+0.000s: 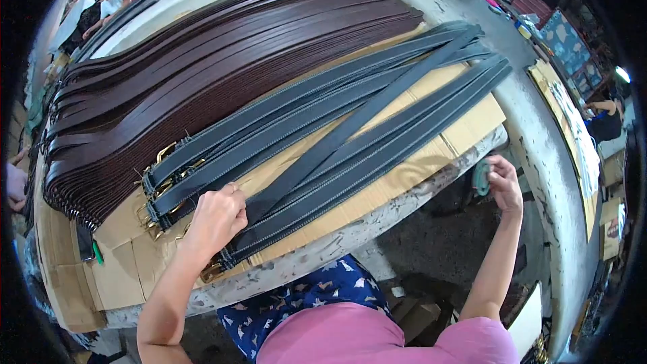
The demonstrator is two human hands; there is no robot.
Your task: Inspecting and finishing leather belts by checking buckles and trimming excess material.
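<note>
My left hand (219,216) is closed at the near end of a dark blue-grey belt (350,121), which lies slantwise across other belts. Beneath it, stacks of blue-grey belts (290,114) with pale edge stitching spread over the cardboard, their gold-coloured buckles (158,219) bunched at the left ends. Out past the table's right front edge, my right hand (505,185) pinches a small greenish wad (481,178), perhaps a cloth; its exact kind is unclear. That hand is apart from the belts.
A wide pile of dark brown belts (222,47) fills the far left of the table. Cardboard (114,269) covers the tabletop, with a green-tipped item (98,253) on it. Another long table (552,155) stands at right. Other people (111,3) are at the far left and right.
</note>
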